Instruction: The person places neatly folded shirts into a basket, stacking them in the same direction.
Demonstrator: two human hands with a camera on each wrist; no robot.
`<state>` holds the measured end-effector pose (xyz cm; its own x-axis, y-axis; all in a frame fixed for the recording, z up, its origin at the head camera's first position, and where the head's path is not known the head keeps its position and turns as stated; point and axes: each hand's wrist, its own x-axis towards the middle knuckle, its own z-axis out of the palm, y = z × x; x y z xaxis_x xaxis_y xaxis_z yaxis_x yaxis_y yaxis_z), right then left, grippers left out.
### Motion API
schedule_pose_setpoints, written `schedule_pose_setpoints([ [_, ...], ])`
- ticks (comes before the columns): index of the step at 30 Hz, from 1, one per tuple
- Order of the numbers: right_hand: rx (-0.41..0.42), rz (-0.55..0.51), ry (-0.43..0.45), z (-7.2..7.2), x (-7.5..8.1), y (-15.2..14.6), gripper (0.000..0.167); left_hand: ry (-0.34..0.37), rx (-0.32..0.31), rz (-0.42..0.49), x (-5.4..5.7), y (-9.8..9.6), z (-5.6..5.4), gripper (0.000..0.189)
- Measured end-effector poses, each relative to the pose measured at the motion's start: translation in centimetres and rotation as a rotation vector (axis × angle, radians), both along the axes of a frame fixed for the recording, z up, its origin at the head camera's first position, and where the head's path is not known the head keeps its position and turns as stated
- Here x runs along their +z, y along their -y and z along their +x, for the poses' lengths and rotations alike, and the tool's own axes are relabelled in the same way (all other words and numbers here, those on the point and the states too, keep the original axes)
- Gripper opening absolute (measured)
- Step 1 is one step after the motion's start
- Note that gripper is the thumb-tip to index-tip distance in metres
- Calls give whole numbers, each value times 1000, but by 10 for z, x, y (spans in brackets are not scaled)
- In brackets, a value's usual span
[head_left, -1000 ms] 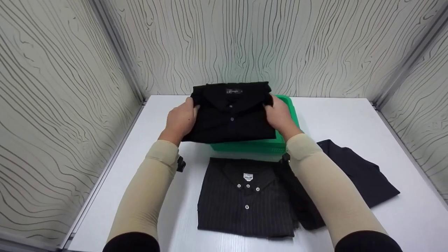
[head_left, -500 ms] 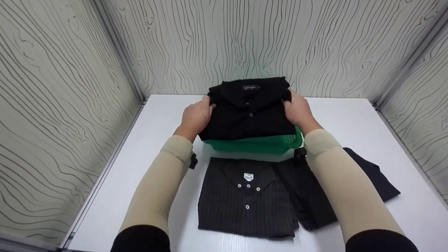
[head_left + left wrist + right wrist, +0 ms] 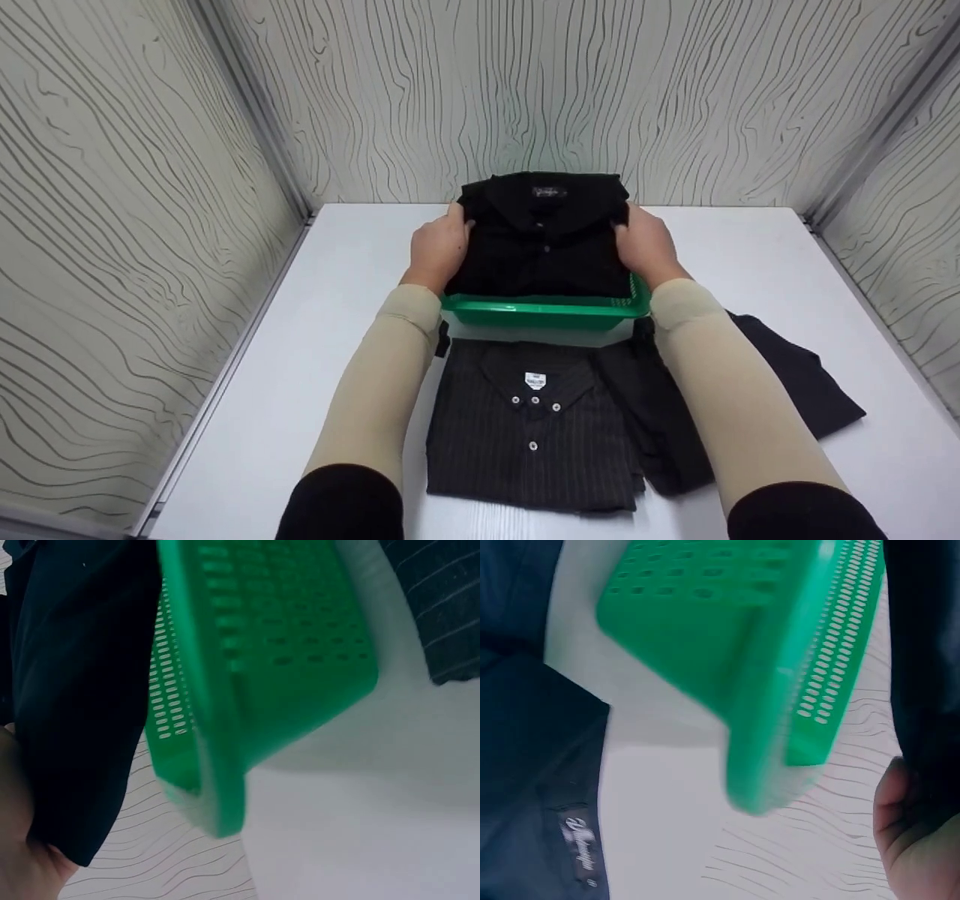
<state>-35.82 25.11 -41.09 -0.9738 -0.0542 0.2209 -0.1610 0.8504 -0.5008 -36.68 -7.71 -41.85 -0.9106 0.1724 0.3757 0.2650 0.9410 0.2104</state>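
Note:
A folded black shirt (image 3: pixel 544 259) with a dark collar label is held by both hands over the green plastic basket (image 3: pixel 547 311). My left hand (image 3: pixel 439 247) grips its left side, thumb on top. On the opposite side my right hand (image 3: pixel 646 244) pinches the edge in the same way. Both wrist views show the shirt above the basket's rim, with the left hand (image 3: pixel 30 840) and right hand (image 3: pixel 922 840) at its edges. The shirt covers most of the basket's opening; the front rim and perforated right corner show.
In front of the basket lies a folded striped dark shirt (image 3: pixel 532 457) with white buttons. Right of it, partly under my right forearm, are a black garment (image 3: pixel 667 442) and a navy garment (image 3: pixel 806 375). Patterned panels (image 3: pixel 525 90) wall the white table (image 3: pixel 330 247).
Both hands have carried the black shirt to the right, from off the basket's left side to over it, and in the last half second slightly lower. The garments on the table stay put.

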Motion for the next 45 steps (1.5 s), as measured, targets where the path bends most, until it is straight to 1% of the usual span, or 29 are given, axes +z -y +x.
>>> schedule_pose_setpoints([
  [8, -32, 38, 30, 4, -26, 0, 29, 7, 7, 16, -27, -6, 2, 25],
  [15, -41, 31, 57, 6, -40, 4, 21, -14, 24, 34, -44, -8, 2, 22],
  [20, -74, 52, 70, 10, -46, 3, 23, 4, 25, 10, -54, -14, 3, 23],
  [22, -80, 65, 64, 12, -49, 3, 27, 15, 35, 0, -57, -16, 4, 23],
  [24, -88, 83, 54, 13, -52, 3, 28, 22, 48, -8, -58, -17, 5, 23],
  [27, -97, 127, 20, 15, -55, 4, 31, 36, 57, -26, -59, -18, 6, 23],
  [28, -100, 140, 9, 15, -56, 5, 30, 34, 57, -34, -59, -19, 6, 23],
  [31, -102, 166, -19, 15, -59, 7, 33, 17, 57, -57, -58, -17, 6, 23],
  [36, -91, 176, -5, 16, -59, 11, 41, -7, 70, -97, -60, -15, 9, 22],
  [40, -87, 186, -4, 16, -58, 11, 41, -19, 65, -99, -61, -15, 10, 20],
  [45, -88, 203, -9, 14, -59, 12, 39, 2, 59, -117, -61, -13, 8, 19],
])
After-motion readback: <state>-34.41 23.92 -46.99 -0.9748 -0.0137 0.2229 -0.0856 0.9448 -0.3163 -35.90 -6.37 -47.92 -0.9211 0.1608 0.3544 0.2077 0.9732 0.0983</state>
